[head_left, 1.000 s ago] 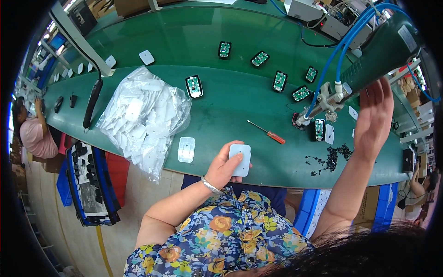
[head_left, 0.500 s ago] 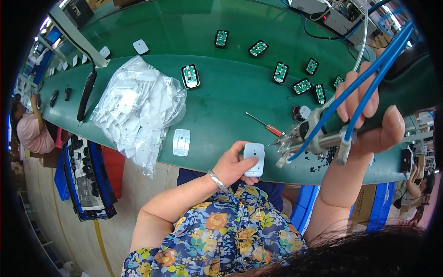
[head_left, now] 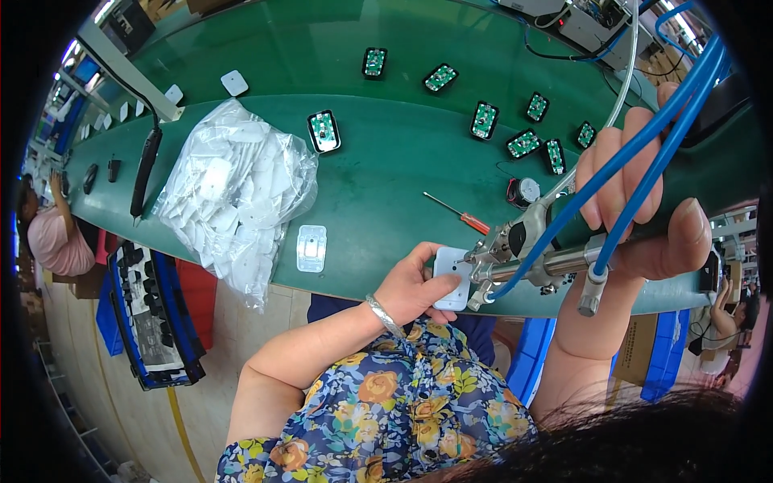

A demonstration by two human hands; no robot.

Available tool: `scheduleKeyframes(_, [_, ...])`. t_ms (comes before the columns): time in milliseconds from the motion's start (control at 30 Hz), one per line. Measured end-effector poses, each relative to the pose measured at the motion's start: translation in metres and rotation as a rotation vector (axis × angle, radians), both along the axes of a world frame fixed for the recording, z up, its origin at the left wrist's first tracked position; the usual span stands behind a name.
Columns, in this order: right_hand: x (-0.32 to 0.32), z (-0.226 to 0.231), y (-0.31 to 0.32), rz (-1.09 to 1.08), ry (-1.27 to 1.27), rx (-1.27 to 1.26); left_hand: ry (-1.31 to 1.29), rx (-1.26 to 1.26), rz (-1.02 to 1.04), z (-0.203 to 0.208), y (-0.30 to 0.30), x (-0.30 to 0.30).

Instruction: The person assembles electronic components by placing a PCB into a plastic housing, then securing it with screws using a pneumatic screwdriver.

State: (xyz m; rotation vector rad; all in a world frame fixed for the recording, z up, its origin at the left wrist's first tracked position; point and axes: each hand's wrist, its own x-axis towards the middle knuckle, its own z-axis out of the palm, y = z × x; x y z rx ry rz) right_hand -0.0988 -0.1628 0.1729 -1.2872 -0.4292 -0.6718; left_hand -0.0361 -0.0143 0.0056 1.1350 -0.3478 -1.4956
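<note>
My left hand (head_left: 415, 288) grips a small white plastic casing (head_left: 453, 274) near the table's front edge, thumb on top. Fingers of my right hand (head_left: 636, 185) curl round the dark body of a pneumatic screwdriver (head_left: 555, 259); part of that grip is hidden behind the blue hoses (head_left: 620, 165). The screwdriver's metal nose reaches the casing's right side, seemingly touching it. A clear-white plastic cover (head_left: 312, 248) lies left of my left hand. Farther off sits a casing with a green circuit board (head_left: 324, 131). A red-handled screwdriver (head_left: 473, 223) lies beyond the casing.
A plastic bag of white covers (head_left: 241, 181) stands at left, beside a hanging black electric screwdriver (head_left: 147, 173). Several black casings with green boards (head_left: 484, 121) are spread at far right. A round motor-like part (head_left: 524, 191) sits near the tool. A blue-edged crate (head_left: 153, 314) stands below left.
My right hand has brought the pneumatic screwdriver's nose left and down to the casing. My left hand has shifted the casing slightly right. The view has moved a little.
</note>
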Motion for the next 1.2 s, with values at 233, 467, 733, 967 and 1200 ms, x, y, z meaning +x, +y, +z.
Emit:
scheduleKeyframes(233, [0.009,-0.014,-0.013,0.042,-0.047,-0.051,-0.017,0.018,0.040,0.008,-0.003,-0.001])
scheduleKeyframes(467, [0.005,-0.012,-0.003,-0.142,0.069,0.036,-0.081,-0.047,0.060,-0.008,-0.003,0.006])
scheduleKeyframes(733, [-0.023,-0.006,-0.017,-0.156,0.061,0.064,0.213,-0.029,0.240,-0.021,0.001,0.013])
scheduleKeyframes(967, [-0.014,-0.016,-0.012,-0.076,-0.098,0.077,0.204,-0.062,0.134,-0.009,-0.002,0.012])
scheduleKeyframes(1200, [-0.024,0.001,-0.004,-0.147,0.092,-0.137,0.203,-0.073,0.116,-0.003,-0.004,0.009])
